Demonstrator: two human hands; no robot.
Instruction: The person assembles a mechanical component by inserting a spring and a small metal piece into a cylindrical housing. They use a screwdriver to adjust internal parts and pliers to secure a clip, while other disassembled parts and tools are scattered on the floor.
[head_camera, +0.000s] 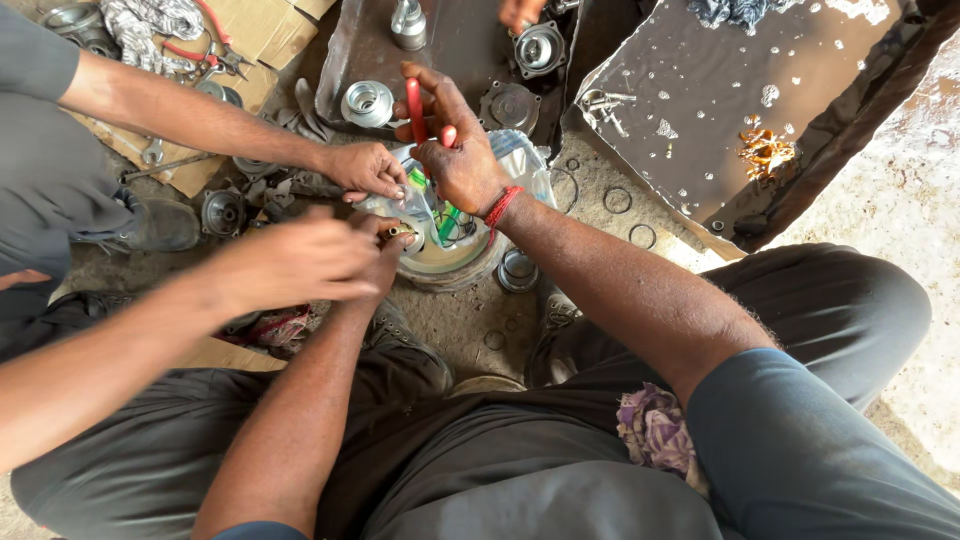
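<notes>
Far left, loose metal parts (222, 211) and a wrench (152, 152) lie on the dirt floor (470, 320) and on cardboard (255, 30). A co-worker's two hands reach in from that side: one (365, 168) touches the clear plastic bag (520, 160), the other (290, 262), blurred, lies across the wearer's left hand (385, 245). That left hand pinches a small metal piece (400, 232) at the rim of a round disc (450, 262) lying on the floor between the knees. The right hand (455, 160), a red thread at its wrist, is closed around red-handled pliers (416, 108) over the disc. Metal rings (617, 200) lie further right, beside a wet metal tray (720, 90).
</notes>
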